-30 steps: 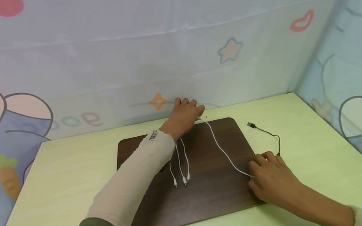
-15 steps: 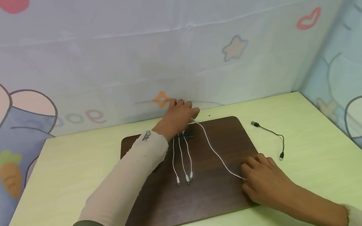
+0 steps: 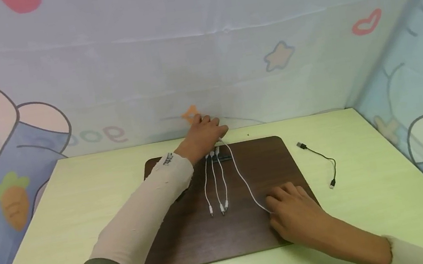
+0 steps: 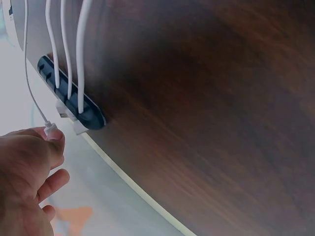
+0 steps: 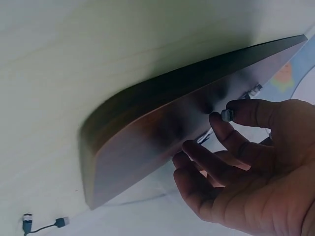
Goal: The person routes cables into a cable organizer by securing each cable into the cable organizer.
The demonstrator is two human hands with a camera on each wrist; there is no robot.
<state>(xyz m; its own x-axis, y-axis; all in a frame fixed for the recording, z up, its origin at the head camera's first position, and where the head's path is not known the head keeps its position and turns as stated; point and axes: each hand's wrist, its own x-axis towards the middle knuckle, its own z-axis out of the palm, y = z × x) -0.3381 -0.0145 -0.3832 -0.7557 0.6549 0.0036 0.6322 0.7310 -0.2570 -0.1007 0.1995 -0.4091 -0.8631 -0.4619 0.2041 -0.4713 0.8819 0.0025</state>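
At the board's far edge my left hand [image 3: 200,136] pinches one plug [image 4: 50,128] of a white USB cable [image 3: 240,173] between thumb and forefinger. The plug is just beyond a dark cable holder [image 4: 91,115], apart from it. Three white cables [image 3: 215,182] sit in the holder's slots, their small plugs lying toward me; the notches at its other end hold nothing. My right hand [image 3: 296,208], low over the right part of the board, pinches the small plug [image 5: 227,115] at the cable's near end. The cable runs slightly curved between both hands.
The holder stands on a dark brown wooden board [image 3: 195,240] with rounded corners, on a pale table [image 3: 390,214]. A short black USB cable [image 3: 321,155] lies right of the board. A printed cloth backdrop [image 3: 216,57] rises behind the table's far edge.
Both hands have moved left with the white cable, the right one from the board's right edge further over it. The holder has come into sight beside my left hand. The head view has shifted slightly.
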